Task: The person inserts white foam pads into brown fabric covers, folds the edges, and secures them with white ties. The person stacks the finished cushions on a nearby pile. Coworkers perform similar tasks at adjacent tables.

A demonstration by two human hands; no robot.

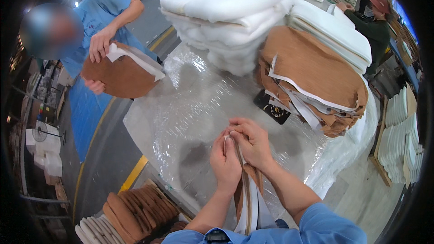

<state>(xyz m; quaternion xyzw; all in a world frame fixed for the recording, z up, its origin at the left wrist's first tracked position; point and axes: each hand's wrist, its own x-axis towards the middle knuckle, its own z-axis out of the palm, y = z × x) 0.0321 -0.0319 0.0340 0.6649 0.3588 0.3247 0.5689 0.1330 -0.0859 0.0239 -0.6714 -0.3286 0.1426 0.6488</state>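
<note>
Both my hands meet over a table wrapped in clear plastic film (190, 108). My left hand (224, 162) and my right hand (254, 142) pinch the top end of a brown fabric cover (247, 199) with white lining and a zipper edge. The cover hangs down between my forearms toward my chest. Its lower end is hidden behind my blue sleeves.
A pile of brown covers (312, 77) lies at the table's right, with stacked white foam cushions (230, 9) behind it. A small black device (271, 106) sits under that pile's edge. At left a person in blue holds a brown cushion (120, 74). More brown covers (135, 208) lie on the floor.
</note>
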